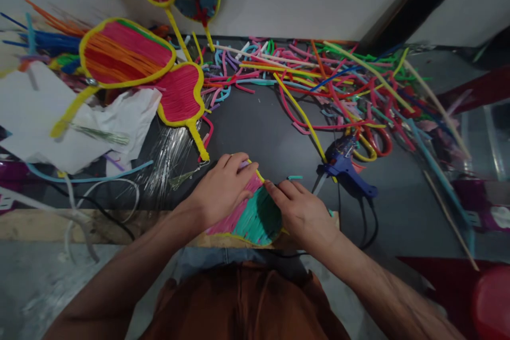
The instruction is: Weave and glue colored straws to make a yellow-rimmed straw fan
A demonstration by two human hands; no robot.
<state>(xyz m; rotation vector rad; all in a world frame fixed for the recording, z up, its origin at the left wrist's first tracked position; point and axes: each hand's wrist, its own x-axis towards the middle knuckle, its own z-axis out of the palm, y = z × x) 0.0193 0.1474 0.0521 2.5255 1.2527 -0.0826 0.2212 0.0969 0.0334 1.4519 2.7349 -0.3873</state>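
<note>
A pink and teal panel of pipe cleaners with a yellow rim (257, 218) lies at the table's front edge, partly covered by both hands. My left hand (225, 186) rests flat over its pink upper left part, fingers stretched toward the yellow rim. Curled around the right side is my right hand (303, 210), its index finger pressed on the rim at the top; its thumb is hidden. A short teal pipe cleaner piece (295, 177) lies just beyond the right hand. To the right sits a blue glue gun (345, 167).
Loose colourful pipe cleaners (295, 69) cover the back and right of the table. Yellow-rimmed pink and orange panels (127, 53) lie at the left, near white paper (40, 106) and thin wires (169, 154). Scissors (374, 146) lie behind the glue gun. Cables hang at the front left.
</note>
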